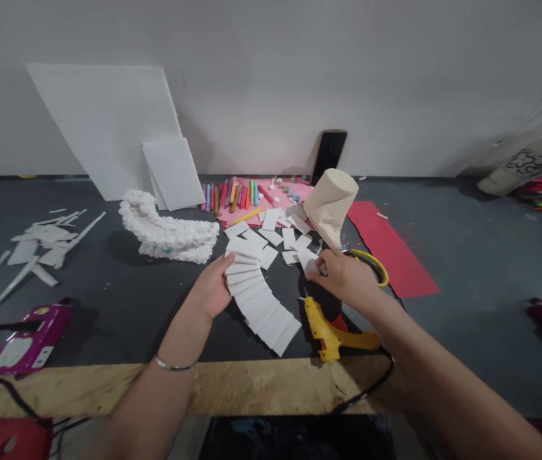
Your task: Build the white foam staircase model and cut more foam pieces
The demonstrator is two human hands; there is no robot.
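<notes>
My left hand (pixel 214 285) grips the upper end of a curved strip of overlapping white foam pieces (pixel 262 305), thumb on top. The strip fans down toward the table's front edge. To the right, my right hand (pixel 345 276) pinches a small white foam piece (pixel 308 260) between thumb and fingers. Several loose white squares (pixel 271 237) lie between and beyond my hands. Just below my right hand rests a yellow glue gun (pixel 327 329), its nozzle pointing up and left. Yellow-handled scissors (pixel 373 265) lie partly hidden behind my right hand.
A fluffy white curved piece (pixel 170 230) stands at left, near white offcuts (pixel 45 239). Crayons (pixel 237 195) lie on pink paper at the back. A beige cone-like form (pixel 332 201), phone (pixel 328 153), red sheet (pixel 395 249) and purple power box (pixel 31 338) surround the work area.
</notes>
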